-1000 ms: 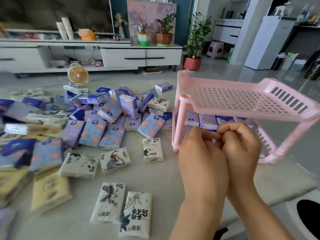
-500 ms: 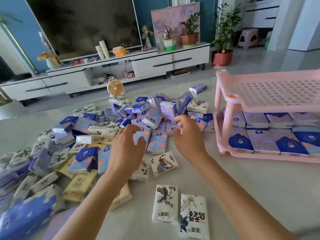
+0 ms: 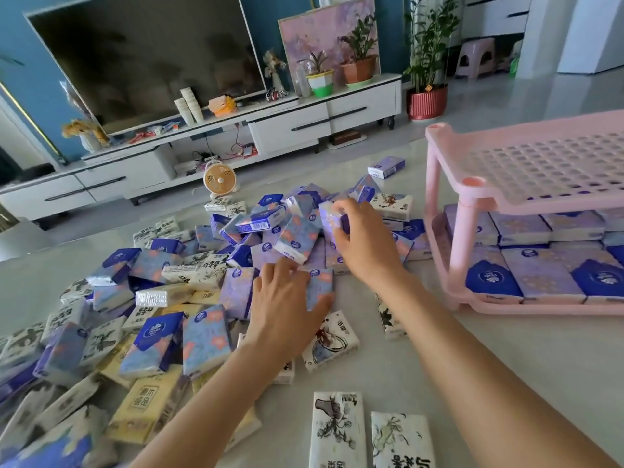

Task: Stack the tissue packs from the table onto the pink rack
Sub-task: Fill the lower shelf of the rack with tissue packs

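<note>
Rack [image 3: 467, 238] stands at the table's [image 3: 506, 366] right side. Its lower shelf [image 3: 540, 309] is filled with packs in flat rows; no pack shows on the visible part of the top shelf [image 3: 540, 163].

Pile [image 3: 202, 298] of loose packs sprawls left of the rack, nearest ones just beside its foot, most lying at odd angles, some overlapping.

Right hand [image 3: 364, 244], left of the rack and close to it: fingers curled over a purple pack [image 3: 329, 221], thumb under, pinching it at the pile's top edge.

Left hand [image 3: 287, 309], further left of the rack: palm down, fingers spread and laid on a second pack [image 3: 322, 285]. No grip visible yet.

Handling, my guess: packs light, soft, squashy, wrapped in glossy film, so likely slippery against one another. Not fragile. Best taken across the narrow width, thumb on one long edge and fingers on the other; a hard squeeze will buckle it. Flat faces should stack well if edges are squared. Pulling one from under neighbours may drag others along.
</note>
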Demonstrator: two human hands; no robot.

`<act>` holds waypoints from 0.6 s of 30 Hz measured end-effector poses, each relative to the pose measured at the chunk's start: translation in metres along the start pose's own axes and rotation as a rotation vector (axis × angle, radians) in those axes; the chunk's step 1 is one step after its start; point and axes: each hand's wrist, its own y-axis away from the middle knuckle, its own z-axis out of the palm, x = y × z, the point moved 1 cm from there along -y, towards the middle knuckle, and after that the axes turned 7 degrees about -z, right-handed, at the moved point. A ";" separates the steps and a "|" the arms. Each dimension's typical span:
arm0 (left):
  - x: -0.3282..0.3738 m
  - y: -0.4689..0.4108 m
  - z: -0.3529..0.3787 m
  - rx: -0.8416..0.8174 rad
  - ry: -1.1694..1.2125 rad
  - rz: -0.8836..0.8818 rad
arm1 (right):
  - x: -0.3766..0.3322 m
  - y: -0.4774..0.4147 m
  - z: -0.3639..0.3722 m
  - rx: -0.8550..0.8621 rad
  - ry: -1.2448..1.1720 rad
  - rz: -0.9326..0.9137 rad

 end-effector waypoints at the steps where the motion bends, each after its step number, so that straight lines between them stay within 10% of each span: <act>1: 0.001 0.003 0.001 0.021 0.004 -0.050 | 0.000 0.001 -0.004 0.056 -0.035 0.016; 11: 0.020 -0.001 -0.006 -0.248 -0.192 -0.370 | -0.037 0.040 -0.033 0.133 -0.581 0.369; 18: 0.037 0.021 -0.032 -0.062 -0.080 -0.336 | -0.057 0.093 -0.082 -0.067 -0.877 0.609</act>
